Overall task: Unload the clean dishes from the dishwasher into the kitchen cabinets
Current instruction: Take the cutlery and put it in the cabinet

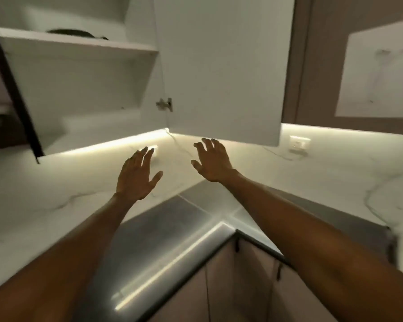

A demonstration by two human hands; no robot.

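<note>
Corner of a kitchen, seen from below the wall units: a steel counter [163, 231] meets a pale marble-patterned backsplash [44, 189], lit by a strip light [116, 142] under the cupboards. At upper left, an open wall cabinet [84, 89] shows one white shelf [79, 44]; a dark dish [72, 33], blurred and only partly visible over the shelf's front edge, lies on it toward the left. The cabinet door [221, 66] stands swung open to the right, with a metal hinge [164, 104] at its lower left edge. Left hand [135, 175], raised above the counter's back corner, well below and to the right of the dish; fingers straight and close together, thumb out, holding nothing. Right hand [213, 160], just beside it and slightly higher, fingertips near the door's lower edge; fingers spread and slightly bent, empty. Both bare forearms extend up from the lower corners. A wall socket [299, 144] sits on the backsplash at right; lower cabinet fronts [221, 287] lie beneath the counter's front edge.
</note>
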